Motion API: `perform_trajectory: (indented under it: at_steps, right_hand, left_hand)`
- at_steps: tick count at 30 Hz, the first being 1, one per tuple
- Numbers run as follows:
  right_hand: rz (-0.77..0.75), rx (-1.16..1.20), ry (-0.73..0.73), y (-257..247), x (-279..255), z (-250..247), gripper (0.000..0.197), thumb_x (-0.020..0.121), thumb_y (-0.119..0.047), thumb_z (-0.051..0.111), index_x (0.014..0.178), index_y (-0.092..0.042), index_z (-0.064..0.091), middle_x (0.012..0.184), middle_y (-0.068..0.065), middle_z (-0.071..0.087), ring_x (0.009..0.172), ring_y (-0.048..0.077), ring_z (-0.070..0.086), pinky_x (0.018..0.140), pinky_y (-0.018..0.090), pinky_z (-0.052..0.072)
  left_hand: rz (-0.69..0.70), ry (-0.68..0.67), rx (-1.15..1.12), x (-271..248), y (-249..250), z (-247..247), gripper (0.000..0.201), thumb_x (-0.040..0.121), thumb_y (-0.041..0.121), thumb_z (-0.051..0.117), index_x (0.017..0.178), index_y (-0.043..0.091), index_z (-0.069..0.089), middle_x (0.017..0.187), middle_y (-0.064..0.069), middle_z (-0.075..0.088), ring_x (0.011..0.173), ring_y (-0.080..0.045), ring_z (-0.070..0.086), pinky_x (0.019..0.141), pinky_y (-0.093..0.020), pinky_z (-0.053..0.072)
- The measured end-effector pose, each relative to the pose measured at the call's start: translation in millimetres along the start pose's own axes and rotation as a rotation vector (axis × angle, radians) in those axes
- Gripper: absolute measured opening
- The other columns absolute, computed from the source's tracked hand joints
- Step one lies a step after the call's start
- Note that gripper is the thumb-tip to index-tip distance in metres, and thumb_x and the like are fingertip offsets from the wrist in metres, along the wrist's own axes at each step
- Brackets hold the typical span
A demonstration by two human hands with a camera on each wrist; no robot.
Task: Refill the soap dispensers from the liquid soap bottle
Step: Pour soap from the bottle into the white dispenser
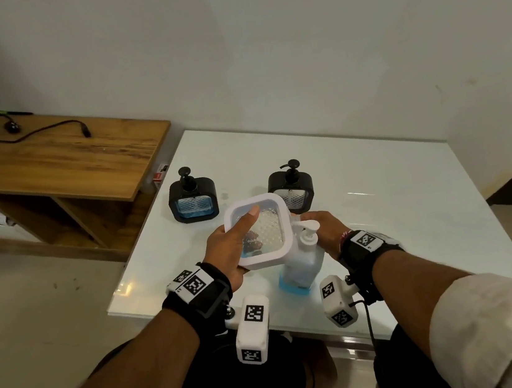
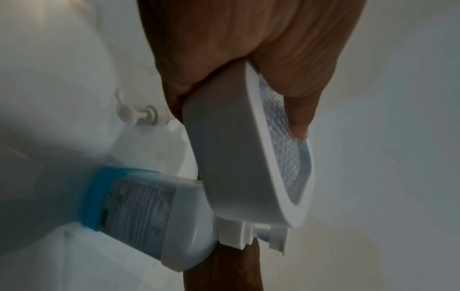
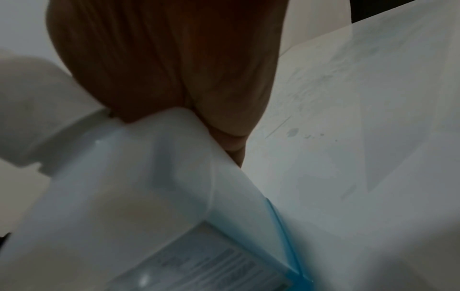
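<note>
The left hand (image 1: 226, 249) holds a white soap dispenser (image 1: 261, 230) above the near part of the counter (image 1: 396, 208), tipped so its broad face looks up. The dispenser is a flat square of matte white plastic with rounded corners, framing a clear window embossed with a diamond lattice. The thumb lies across that window, and the other fingers (image 1: 251, 243), seen dimly through the clear panel, curl under the back, so the hand grips the body between thumb and fingers. Its neck, a notched white collar (image 2: 251, 234), points to the right, where the right hand (image 1: 324, 227) meets it; that hand's fingers are hidden behind the dispenser and the bottle, so I cannot tell whether they pinch the collar or only touch it.

Just below stands the liquid soap bottle (image 1: 302, 262), upright on the counter near its front edge: translucent white plastic with a white pump head (image 1: 308, 229), a little blue liquid at the bottom and a label (image 2: 139, 208) of fine print too blurred to read.

Farther back on the glossy white counter stand two black soap dispensers of the same square shape, with black pumps. The left one (image 1: 193, 199) shows blue liquid behind its lattice window; the right one (image 1: 291, 186) shows a clear window.

Squares with black-and-white coded markers sit on both wrist straps (image 1: 195, 285).
</note>
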State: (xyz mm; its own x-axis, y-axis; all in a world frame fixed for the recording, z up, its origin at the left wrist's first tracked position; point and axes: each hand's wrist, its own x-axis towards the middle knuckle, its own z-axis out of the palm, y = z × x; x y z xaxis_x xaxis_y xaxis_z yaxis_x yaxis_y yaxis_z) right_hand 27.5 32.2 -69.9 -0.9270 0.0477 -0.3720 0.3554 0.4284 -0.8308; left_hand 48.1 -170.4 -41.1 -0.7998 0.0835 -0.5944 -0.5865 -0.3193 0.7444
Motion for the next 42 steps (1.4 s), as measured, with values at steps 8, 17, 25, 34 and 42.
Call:
perform_trajectory:
  at_steps: [8, 17, 25, 34, 42]
  right_hand:
    - [-0.024, -0.002, -0.006, -3.6, -5.4, 1.3, 0.013, 0.087, -0.006, 0.068, 0.077, -0.013, 0.070, 0.083, 0.009, 0.067, 0.080, 0.020, 0.056, 0.078, 0.031, 0.046]
    - [0.017, -0.108, 0.002, -19.1, -11.2, 0.3, 0.029, 0.094, -0.020, 0.061, 0.065, -0.019, 0.060, 0.084, 0.008, 0.064, 0.078, 0.019, 0.053, 0.074, 0.028, 0.042]
    - [0.227, 0.175, 0.259, -59.3, -19.0, -11.6, 0.049, 0.101, -0.042, 0.037, 0.081, -0.004, 0.062, 0.080, 0.010, 0.063, 0.070, 0.024, 0.055, 0.068, 0.032, 0.044]
    - [0.019, -0.286, 0.095, -82.5, -49.5, -25.7, 0.042, 0.099, -0.034, 0.044, 0.110, 0.001, 0.064, 0.115, 0.019, 0.064, 0.097, 0.030, 0.060, 0.073, 0.033, 0.047]
    - [-0.111, -0.581, -0.115, -64.8, -69.9, -30.1, 0.035, 0.079, -0.033, 0.077, 0.106, -0.023, 0.056, 0.105, -0.001, 0.060, 0.093, 0.020, 0.059, 0.073, 0.030, 0.051]
  left_hand:
    - [0.041, 0.045, -0.022, 2.8, 0.2, 1.9, 0.031, 0.083, 0.035, 0.083, 0.108, 0.020, 0.071, 0.116, -0.022, 0.070, 0.095, -0.035, 0.068, 0.092, -0.060, 0.057]
    - [0.008, 0.041, -0.024, 3.3, -1.8, 2.8, 0.041, 0.082, 0.038, 0.084, 0.116, 0.020, 0.070, 0.126, -0.020, 0.069, 0.116, -0.041, 0.066, 0.091, -0.062, 0.057]
    - [-0.007, 0.001, -0.029, 4.2, 4.1, -0.3, 0.031, 0.084, 0.036, 0.081, 0.110, 0.022, 0.069, 0.128, -0.019, 0.068, 0.103, -0.034, 0.067, 0.089, -0.057, 0.058]
    - [-0.015, -0.002, -0.071, 1.8, 7.4, -3.3, 0.028, 0.086, 0.035, 0.080, 0.109, 0.023, 0.069, 0.130, -0.018, 0.067, 0.104, -0.034, 0.067, 0.095, -0.059, 0.055]
    - [-0.017, -0.002, -0.029, 1.6, 6.0, -0.4, 0.029, 0.086, 0.034, 0.080, 0.109, 0.022, 0.068, 0.108, -0.010, 0.073, 0.092, -0.028, 0.069, 0.069, -0.043, 0.059]
